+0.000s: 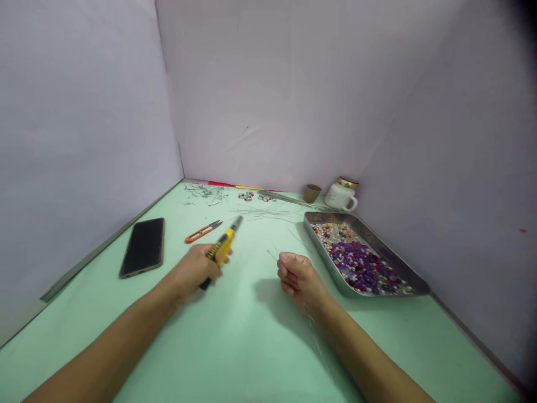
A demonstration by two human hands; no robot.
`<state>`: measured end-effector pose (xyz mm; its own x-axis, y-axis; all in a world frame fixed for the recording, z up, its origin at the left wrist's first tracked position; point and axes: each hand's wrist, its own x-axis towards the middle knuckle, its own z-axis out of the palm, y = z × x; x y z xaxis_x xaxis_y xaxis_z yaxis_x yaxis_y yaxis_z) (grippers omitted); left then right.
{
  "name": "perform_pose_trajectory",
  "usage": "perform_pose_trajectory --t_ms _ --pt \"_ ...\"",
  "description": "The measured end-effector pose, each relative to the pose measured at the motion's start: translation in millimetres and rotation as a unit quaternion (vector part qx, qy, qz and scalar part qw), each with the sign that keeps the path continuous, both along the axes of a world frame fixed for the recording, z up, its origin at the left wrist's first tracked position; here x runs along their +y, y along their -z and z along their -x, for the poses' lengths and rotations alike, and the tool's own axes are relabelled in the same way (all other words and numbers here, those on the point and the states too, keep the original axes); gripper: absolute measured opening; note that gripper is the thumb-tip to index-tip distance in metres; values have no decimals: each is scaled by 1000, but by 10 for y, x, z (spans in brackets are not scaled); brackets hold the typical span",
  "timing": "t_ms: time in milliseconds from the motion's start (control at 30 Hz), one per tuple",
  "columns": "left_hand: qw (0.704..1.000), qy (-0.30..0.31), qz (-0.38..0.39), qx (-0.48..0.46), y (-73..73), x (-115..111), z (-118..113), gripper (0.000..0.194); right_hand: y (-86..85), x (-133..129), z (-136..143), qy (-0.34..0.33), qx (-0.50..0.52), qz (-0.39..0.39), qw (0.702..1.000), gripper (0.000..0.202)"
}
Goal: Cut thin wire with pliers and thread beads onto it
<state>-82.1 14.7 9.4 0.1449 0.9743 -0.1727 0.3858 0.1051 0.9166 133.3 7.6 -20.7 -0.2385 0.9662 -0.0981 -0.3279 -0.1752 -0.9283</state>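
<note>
My left hand (203,266) is wrapped round a yellow-and-black tool (224,244) with a grey metal tip pointing up and away; motion blurs it, so its exact kind is unclear. To the right, my right hand (296,277) pinches a thin wire (272,254) whose end sticks out to the left, with what looks like a small bend at its tip. A faint clear strand trails below that wrist. Beyond my left hand lie orange thread snips (203,231). Beside my right hand stands a metal tray (335,267) of purple, red, white and clear beads (361,263).
A phone (143,246) lies at the left. Toward the back are cut wire pieces (207,193), beaded pieces (246,196), loose long wires (268,211), a brown cup (312,193) and a white lidded mug (340,196). Pale walls enclose the green table (235,347).
</note>
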Motion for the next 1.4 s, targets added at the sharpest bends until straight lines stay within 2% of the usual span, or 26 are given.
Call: perform_pose_trajectory --t_ms 33,100,167,233,333,400,500,567,633,700,767,867,900,967,1067,1133,1233,1300,1400 --pt "995 -49 -49 65 17 51 49 24 18 7 3 15 -28 -7 999 35" --pt "988 -72 -73 119 42 131 130 16 61 24 9 44 -89 -23 995 36" --pt "982 -63 -93 153 61 158 155 8 103 40 9 52 -144 -43 987 37" --pt "966 -39 -128 219 92 134 116 12 128 48 3 36 -181 -63 981 37" --pt "918 -12 -191 348 182 81 8 19 115 39 1 1 -213 -87 973 38" --pt "893 -13 -218 394 263 86 -43 21 82 22 11 -21 -236 -96 967 39" --pt "879 -20 -235 413 360 162 -67 25 38 -8 29 -49 -276 -103 954 39" --pt "878 -21 -241 412 370 211 -70 25 30 -21 32 -64 -298 -114 946 38" --pt "876 -24 -254 409 325 212 -86 25 39 -28 28 -79 -315 -133 937 37" --pt "877 -19 -298 376 243 148 -123 27 56 -36 25 -97 -330 -153 926 36" --pt "879 28 -374 294 162 39 -174 29 72 -46 27 -125 -342 -166 916 35" --pt "852 170 -416 268 112 -105 -239 26 84 -53 42 -145 -344 -171 912 33" --pt "840 199 -419 282 118 -130 -248 24 83 -50 48 -138 -342 -169 914 33" --pt "823 216 -425 308 147 -137 -240 24 76 -34 56 -97 -322 -154 929 31" --pt "821 158 -455 308 183 -90 -180 23 49 2 51 -12 -206 -68 976 26" --pt "819 101 -477 303 187 -58 -132 20 26 25 33 10 -93 13 996 30" --pt "810 74 -488 317 184 -35 -83 18 -1 42 -12 -51 9 94 994 31" --pt "805 78 -490 327 188 -29 -67 19 -9 45 -42 -88 26 104 990 31" --pt "796 90 -498 331 198 -18 -53 19 -4 45 -71 -88 31 81 992 28"
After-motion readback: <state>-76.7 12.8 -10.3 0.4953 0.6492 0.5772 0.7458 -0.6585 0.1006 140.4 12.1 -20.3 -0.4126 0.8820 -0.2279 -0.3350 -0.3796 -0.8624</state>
